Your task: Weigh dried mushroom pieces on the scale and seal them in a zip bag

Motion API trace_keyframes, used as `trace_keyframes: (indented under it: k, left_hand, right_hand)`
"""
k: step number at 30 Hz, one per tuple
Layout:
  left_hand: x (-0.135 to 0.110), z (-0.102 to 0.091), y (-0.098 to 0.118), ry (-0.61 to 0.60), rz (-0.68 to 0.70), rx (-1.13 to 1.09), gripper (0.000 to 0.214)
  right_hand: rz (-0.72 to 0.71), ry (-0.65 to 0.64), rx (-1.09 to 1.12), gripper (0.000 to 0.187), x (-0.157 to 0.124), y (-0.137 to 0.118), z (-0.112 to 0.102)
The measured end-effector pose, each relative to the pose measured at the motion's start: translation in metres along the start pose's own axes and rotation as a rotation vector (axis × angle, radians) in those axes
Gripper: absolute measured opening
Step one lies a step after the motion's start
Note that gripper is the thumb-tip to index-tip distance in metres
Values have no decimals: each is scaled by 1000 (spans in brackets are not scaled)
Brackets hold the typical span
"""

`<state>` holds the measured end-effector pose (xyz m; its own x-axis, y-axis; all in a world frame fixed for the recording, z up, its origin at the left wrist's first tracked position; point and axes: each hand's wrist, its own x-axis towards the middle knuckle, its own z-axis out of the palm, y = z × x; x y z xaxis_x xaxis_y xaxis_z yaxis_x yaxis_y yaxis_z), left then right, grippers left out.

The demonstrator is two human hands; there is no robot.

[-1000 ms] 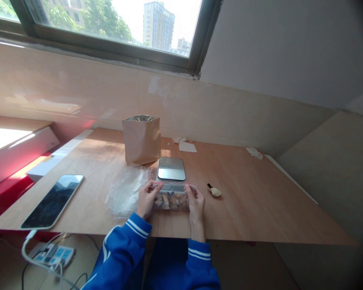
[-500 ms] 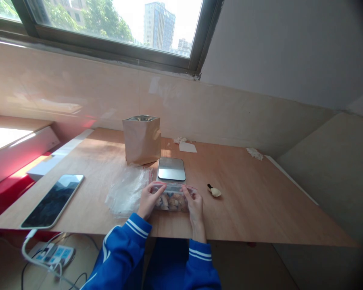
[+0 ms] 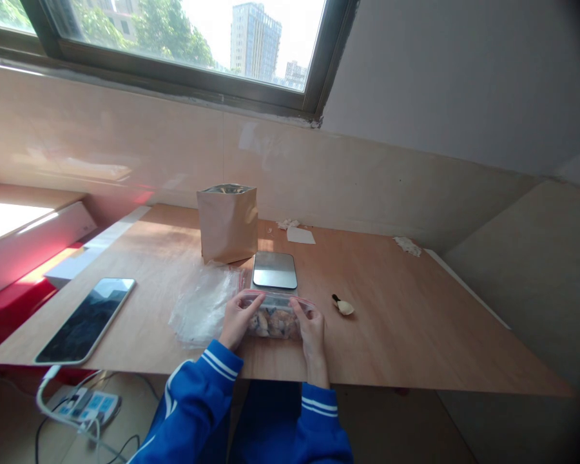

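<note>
A small clear zip bag (image 3: pixel 278 317) with a pink seal strip holds brownish pieces and lies on the wooden table (image 3: pixel 415 335) near its front edge. My left hand (image 3: pixel 236 319) grips the bag's left end, fingers curled over the seal. At the bag's right end my right hand (image 3: pixel 310 330) does the same, thumb pressed on the top. Both sleeves are blue with white stripes. Just behind the bag sits a small scale (image 3: pixel 274 269) with a shiny steel top.
A brown paper pouch (image 3: pixel 227 222) stands open behind the scale. Empty clear bags (image 3: pixel 200 306) lie left of my hands, a phone (image 3: pixel 87 319) further left, a small spoon (image 3: pixel 343 306) to the right. Paper scraps (image 3: pixel 299 234) lie by the wall. A power strip (image 3: pixel 87 407) is on the floor.
My hands have drawn closer together along the bag's top edge, and the bag has shifted slightly down toward me.
</note>
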<state>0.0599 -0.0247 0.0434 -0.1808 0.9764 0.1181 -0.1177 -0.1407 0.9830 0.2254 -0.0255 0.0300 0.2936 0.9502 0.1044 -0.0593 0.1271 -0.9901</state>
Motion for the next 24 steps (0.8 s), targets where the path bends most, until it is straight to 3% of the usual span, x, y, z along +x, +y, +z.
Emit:
trace_keyframes:
  k: [3, 7, 18, 24]
  left_hand:
    - [0, 0, 0, 4, 6, -16, 24]
    - [0, 0, 0, -87, -7, -18, 22]
    - [-1, -1, -4, -89, 23, 25, 21]
    - [0, -1, -2, -82, 22, 33, 23]
  right_hand:
    - [13, -65, 14, 30, -2, -3, 0]
    - [30, -130, 19, 27, -4, -10, 3]
    - [-44, -106, 16, 23, -6, -14, 10]
    - [-9, -110, 24, 24, -5, -10, 11]
